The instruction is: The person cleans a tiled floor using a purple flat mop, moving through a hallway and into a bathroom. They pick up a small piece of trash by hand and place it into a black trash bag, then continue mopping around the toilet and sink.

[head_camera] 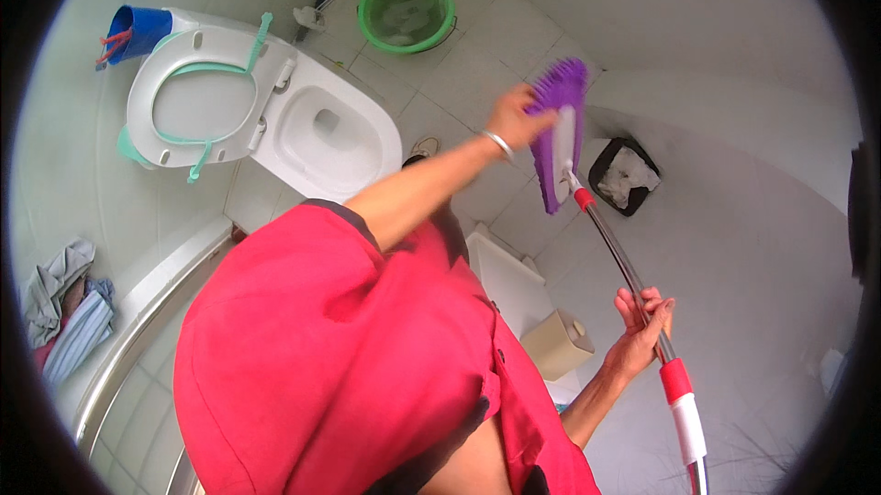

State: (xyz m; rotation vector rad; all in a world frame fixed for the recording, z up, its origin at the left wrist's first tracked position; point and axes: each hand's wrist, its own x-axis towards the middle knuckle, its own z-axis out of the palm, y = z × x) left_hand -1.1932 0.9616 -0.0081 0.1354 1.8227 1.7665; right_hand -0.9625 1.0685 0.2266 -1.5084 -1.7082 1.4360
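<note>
A flat mop with a purple chenille pad (pixel 550 151) is lifted off the floor, its white plate facing me. My left hand (pixel 519 116) grips the edge of the pad near its upper end; a bangle circles that wrist. From the plate a metal pole (pixel 616 244) with red and white collars runs down to the right. My right hand (pixel 643 333) is closed round the pole above the lower red collar (pixel 675 380).
A green basin of water (pixel 406 11) stands on the tiled floor beside a toilet (pixel 334 134) with its seat raised. A black waste bin (pixel 623 176) stands by the wall. A beige container (pixel 557 345) is low at the right, and cloths (pixel 69 309) lie at the far left.
</note>
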